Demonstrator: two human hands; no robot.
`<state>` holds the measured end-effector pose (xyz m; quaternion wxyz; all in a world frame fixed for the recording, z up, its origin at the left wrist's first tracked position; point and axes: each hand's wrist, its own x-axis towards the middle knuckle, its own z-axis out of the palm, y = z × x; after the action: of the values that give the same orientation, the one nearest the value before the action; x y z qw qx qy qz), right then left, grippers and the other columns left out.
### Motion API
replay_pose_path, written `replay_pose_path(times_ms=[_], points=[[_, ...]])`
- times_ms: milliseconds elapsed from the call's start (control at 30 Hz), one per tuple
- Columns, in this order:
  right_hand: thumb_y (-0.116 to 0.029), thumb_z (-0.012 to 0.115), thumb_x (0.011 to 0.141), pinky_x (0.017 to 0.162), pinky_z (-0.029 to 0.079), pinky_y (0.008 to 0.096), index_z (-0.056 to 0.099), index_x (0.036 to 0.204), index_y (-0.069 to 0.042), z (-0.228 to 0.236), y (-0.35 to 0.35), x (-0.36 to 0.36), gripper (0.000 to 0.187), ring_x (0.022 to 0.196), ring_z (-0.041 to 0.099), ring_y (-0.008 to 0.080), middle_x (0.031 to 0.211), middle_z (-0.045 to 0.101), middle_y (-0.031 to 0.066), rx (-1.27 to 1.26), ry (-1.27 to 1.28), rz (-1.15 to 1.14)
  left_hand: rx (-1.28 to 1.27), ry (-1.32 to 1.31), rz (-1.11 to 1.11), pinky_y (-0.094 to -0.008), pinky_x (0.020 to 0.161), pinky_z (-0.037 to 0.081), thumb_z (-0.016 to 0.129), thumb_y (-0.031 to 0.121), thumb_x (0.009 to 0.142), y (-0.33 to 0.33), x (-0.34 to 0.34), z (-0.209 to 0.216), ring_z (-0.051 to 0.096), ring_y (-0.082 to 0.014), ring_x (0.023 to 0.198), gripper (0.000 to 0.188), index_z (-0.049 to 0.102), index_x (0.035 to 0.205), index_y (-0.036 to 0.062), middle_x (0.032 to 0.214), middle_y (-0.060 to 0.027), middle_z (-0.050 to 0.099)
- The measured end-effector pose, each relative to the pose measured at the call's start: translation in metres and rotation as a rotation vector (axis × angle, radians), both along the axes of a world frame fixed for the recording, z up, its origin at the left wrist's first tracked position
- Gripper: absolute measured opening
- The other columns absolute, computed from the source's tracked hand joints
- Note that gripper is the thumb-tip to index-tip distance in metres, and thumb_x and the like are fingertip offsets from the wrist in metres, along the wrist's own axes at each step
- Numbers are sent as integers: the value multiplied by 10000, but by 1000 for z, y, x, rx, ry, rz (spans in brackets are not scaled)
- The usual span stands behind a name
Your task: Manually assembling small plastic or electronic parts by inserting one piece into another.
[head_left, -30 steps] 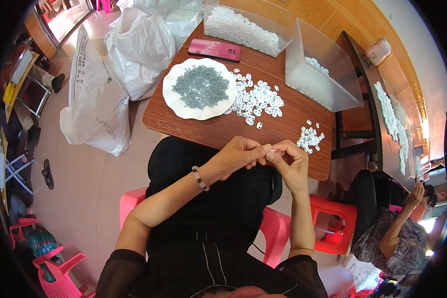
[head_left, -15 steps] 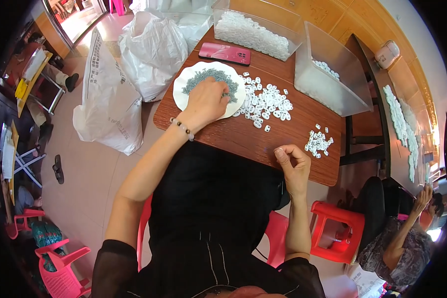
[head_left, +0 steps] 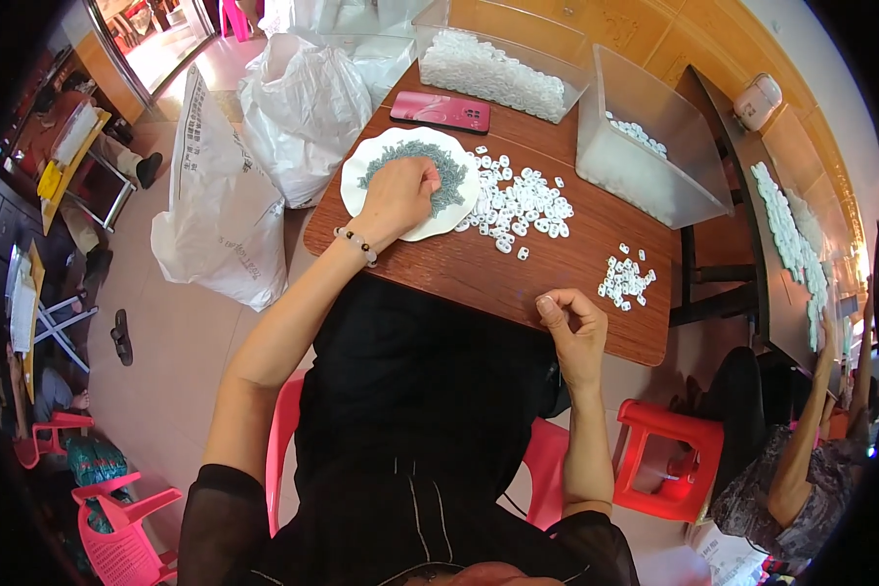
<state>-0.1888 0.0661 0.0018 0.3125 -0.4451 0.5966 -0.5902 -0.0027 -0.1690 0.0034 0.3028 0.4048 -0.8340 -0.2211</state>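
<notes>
My left hand (head_left: 397,198), with a bead bracelet at its wrist, is over a white wavy-rimmed plate (head_left: 356,169) heaped with small grey screw-like pieces (head_left: 446,190). Its fingers are curled and pressed together; their tips and anything in them are hidden. Above the table's front edge, my right hand (head_left: 578,332) pinches thumb against forefinger. Whatever sits in that pinch is too small to make out. Small white oval pieces with two dark holes (head_left: 527,203) lie spread right of the plate. A smaller group of similar white pieces (head_left: 627,281) lies beyond my right hand.
A pink phone (head_left: 439,112) lies behind the plate on the brown table (head_left: 459,269). Clear bins (head_left: 645,181) of white pieces stand at the back. White sacks (head_left: 227,215) are at left. A red stool (head_left: 666,459) and another person (head_left: 786,488) are at right.
My left hand has shifted slightly left over the plate, its fingers drawn closer together. My right hand stays nearly still. The person at right now reaches farther toward the side bench.
</notes>
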Motion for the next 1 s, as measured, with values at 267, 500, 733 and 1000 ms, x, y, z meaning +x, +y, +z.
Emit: replay_pose_path(times_ms=[267, 500, 733, 1000], points=[[-119, 665, 888, 607, 400, 173, 652, 888, -1, -10, -5, 4, 119, 667, 495, 17, 748, 595, -41, 18, -70, 30, 114, -88, 6, -433, 678, 477, 692, 205, 788, 1, 6, -1, 623, -337, 744, 182, 654, 811, 28, 751, -168, 642], [-141, 673, 883, 585, 366, 170, 662, 875, -10, -15, -7, 8, 132, 636, 461, 9, 724, 588, -56, 77, 45, 65, -12, -94, 16, -435, 661, 473, 679, 164, 784, -5, 1, -8, 618, -354, 727, 143, 661, 807, 24, 726, -183, 634], [-151, 673, 883, 585, 364, 173, 665, 867, -10, -18, -8, 9, 142, 631, 462, 12, 722, 598, -50, 69, 44, 50, -41, -42, -1, -455, 678, 472, 630, 98, 798, -6, 4, -13, 607, -390, 742, 86, 647, 790, 14, 764, -199, 637], [-141, 625, 908, 622, 436, 204, 646, 894, -3, -4, -16, 12, 140, 715, 579, 66, 795, 664, 37, 67, -54, 24, 6, 135, 34, -369, 605, 465, 624, 106, 833, -8, 7, -10, 602, -270, 640, 114, 657, 845, -3, 734, -144, 649]])
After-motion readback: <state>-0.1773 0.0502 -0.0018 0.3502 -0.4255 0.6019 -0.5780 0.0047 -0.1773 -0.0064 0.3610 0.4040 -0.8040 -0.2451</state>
